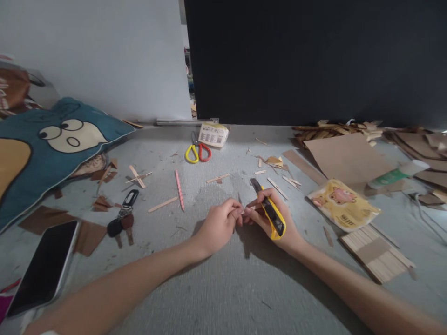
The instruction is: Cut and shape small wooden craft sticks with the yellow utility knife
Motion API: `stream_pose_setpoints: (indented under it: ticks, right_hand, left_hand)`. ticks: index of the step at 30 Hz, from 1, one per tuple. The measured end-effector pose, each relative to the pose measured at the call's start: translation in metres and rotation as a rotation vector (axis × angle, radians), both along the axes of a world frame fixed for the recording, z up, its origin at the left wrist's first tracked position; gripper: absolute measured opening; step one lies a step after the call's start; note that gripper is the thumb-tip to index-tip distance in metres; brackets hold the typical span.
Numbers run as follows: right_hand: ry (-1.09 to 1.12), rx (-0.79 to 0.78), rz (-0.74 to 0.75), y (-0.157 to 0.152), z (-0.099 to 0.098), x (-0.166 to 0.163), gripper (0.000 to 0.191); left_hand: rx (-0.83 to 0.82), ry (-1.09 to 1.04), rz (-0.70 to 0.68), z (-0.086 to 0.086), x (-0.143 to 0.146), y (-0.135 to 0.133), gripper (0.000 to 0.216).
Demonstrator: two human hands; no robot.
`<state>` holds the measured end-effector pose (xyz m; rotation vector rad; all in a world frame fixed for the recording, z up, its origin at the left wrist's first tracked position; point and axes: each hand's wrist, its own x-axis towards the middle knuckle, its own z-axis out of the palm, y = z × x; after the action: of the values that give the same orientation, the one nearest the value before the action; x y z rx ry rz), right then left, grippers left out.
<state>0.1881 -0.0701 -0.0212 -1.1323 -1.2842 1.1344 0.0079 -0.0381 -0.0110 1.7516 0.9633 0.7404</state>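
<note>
My left hand point(220, 223) and my right hand point(275, 214) meet at the fingertips over the middle of the table. Between them they pinch a small pale piece point(243, 211), largely covered by the fingers; it may be a bit of craft stick. A yellow and black utility knife point(273, 215) is tucked in my right hand, its front end pointing away and up to the left. Just beyond the hands lie a craft stick point(218, 178) and several cut stick pieces point(277, 188). To the left are a pink twisted candle-like stick point(179, 190) and another craft stick point(162, 204).
Scissors point(198, 153) and a small packet point(213, 134) lie at the back. Keys point(120, 228), a phone point(45, 265) and a blue cushion point(66, 149) occupy the left. On the right are a yellow packet point(344, 204), bundled craft sticks point(377, 253), cardboard point(345, 156) and a glue stick point(398, 174).
</note>
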Motion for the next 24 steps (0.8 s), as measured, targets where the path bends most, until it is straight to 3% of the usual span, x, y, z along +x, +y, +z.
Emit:
stream_pose_setpoints:
  ticks: [15,21,24]
  right_hand:
    - [0.032,0.032,0.046,-0.0002,0.0003,0.0007,0.033]
    - [-0.013,0.057,0.001,-0.0009,-0.0013,0.0003,0.044]
    - [-0.013,0.072,0.009,0.0011,-0.0009,0.0010,0.037]
  left_hand:
    - [-0.113,-0.086,0.038,-0.0015,0.0001,-0.0005,0.031]
    - [-0.095,-0.063,0.020,-0.0018,0.0000,-0.0036,0.032]
    - [-0.095,-0.062,0.028,-0.0036,-0.0006,-0.0031,0.035]
